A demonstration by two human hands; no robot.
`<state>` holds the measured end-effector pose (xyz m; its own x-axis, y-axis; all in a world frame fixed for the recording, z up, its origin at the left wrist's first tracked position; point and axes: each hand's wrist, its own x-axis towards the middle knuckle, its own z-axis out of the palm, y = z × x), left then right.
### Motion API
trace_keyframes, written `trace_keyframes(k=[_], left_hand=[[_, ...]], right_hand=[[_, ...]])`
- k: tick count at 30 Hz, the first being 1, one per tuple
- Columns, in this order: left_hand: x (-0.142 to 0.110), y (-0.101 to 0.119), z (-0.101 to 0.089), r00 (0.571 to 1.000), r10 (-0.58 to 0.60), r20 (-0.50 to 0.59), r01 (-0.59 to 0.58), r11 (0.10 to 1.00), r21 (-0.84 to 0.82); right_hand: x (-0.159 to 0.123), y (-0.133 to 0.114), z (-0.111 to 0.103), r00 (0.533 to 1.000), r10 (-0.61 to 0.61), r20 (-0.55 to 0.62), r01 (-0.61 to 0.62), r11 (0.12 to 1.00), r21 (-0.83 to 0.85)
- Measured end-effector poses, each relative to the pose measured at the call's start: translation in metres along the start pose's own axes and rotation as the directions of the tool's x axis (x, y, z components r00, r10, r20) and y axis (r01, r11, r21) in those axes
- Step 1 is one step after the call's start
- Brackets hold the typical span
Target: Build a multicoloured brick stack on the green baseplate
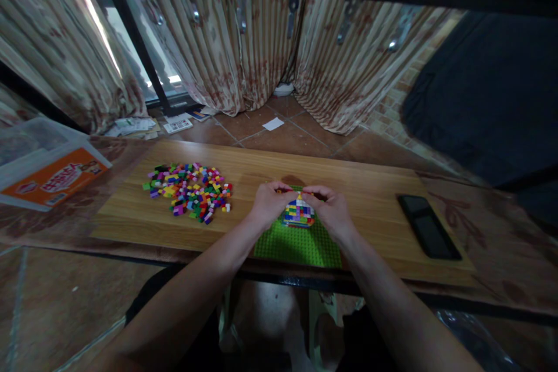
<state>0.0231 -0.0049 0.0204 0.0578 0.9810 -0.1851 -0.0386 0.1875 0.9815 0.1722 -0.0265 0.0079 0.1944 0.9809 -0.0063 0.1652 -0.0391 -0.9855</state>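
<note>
A small multicoloured toy-brick structure (299,214) stands on the green studded baseplate (292,249). My left hand (269,202) is at its upper left, fingers and thumb closed on the top edge. From the other side my right hand (330,208) grips the upper right in the same way, with the thumb reaching in towards the top. Rows of white, yellow, blue, red and purple bricks show on the near face. My fingers cover parts of the top, so any single loose brick in them cannot be made out.
Loose coloured bricks (187,190) lie in a wide pile on the wooden board (143,229) to the left. On the right rests a black flat device (429,226). A clear plastic tub (52,168) with an orange label sits at the far left. Curtains (261,52) hang behind.
</note>
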Motion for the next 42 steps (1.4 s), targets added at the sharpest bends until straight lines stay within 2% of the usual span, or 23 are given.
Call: trace_keyframes(k=[7, 11, 13, 16, 18, 20, 22, 24, 27, 30, 34, 42], left_hand=[[0.002, 0.0, 0.003, 0.999, -0.016, -0.035, 0.017, 0.999, 0.044], [-0.001, 0.0, 0.003, 0.999, -0.03, -0.025, 0.03, 1.0, 0.002], [-0.003, 0.003, 0.002, 0.998, -0.058, -0.014, 0.057, 0.996, -0.067], [-0.004, 0.012, -0.005, 0.988, -0.156, 0.013, 0.155, 0.958, -0.241], [-0.004, 0.021, -0.011, 0.971, -0.233, 0.059, 0.237, 0.888, -0.393], [-0.004, 0.03, -0.018, 0.942, -0.298, 0.153, 0.332, 0.773, -0.541], [-0.006, 0.037, -0.023, 0.915, -0.321, 0.242, 0.399, 0.641, -0.656], [-0.009, 0.043, -0.025, 0.909, -0.3, 0.288, 0.412, 0.543, -0.732], [-0.017, 0.048, -0.024, 0.907, -0.228, 0.353, 0.42, 0.475, -0.773], [-0.022, 0.05, -0.022, 0.89, -0.179, 0.419, 0.452, 0.462, -0.763], [-0.026, 0.051, -0.02, 0.873, -0.157, 0.461, 0.476, 0.473, -0.741], [-0.032, 0.045, -0.012, 0.839, -0.123, 0.529, 0.518, 0.476, -0.711]], right_hand=[[0.002, -0.004, 0.004, 0.998, 0.068, -0.01, -0.067, 0.993, 0.095], [0.0, -0.003, 0.006, 0.998, 0.061, -0.02, -0.058, 0.992, 0.109], [-0.001, -0.003, 0.005, 0.999, 0.043, -0.023, -0.04, 0.99, 0.133], [-0.001, -0.004, 0.002, 0.998, -0.015, -0.064, 0.025, 0.987, 0.158], [-0.001, -0.007, -0.002, 0.988, -0.091, -0.124, 0.104, 0.989, 0.108], [-0.002, -0.011, -0.005, 0.965, -0.203, -0.167, 0.204, 0.979, -0.011], [-0.007, -0.017, -0.005, 0.92, -0.353, -0.169, 0.329, 0.932, -0.155], [-0.015, -0.024, -0.003, 0.86, -0.496, -0.119, 0.456, 0.852, -0.258], [-0.028, -0.032, 0.002, 0.791, -0.612, 0.0, 0.578, 0.747, -0.327], [-0.036, -0.036, 0.005, 0.751, -0.655, 0.083, 0.632, 0.678, -0.374], [-0.039, -0.038, 0.008, 0.722, -0.679, 0.137, 0.659, 0.612, -0.438], [-0.038, -0.036, 0.015, 0.727, -0.65, 0.221, 0.631, 0.506, -0.588]])
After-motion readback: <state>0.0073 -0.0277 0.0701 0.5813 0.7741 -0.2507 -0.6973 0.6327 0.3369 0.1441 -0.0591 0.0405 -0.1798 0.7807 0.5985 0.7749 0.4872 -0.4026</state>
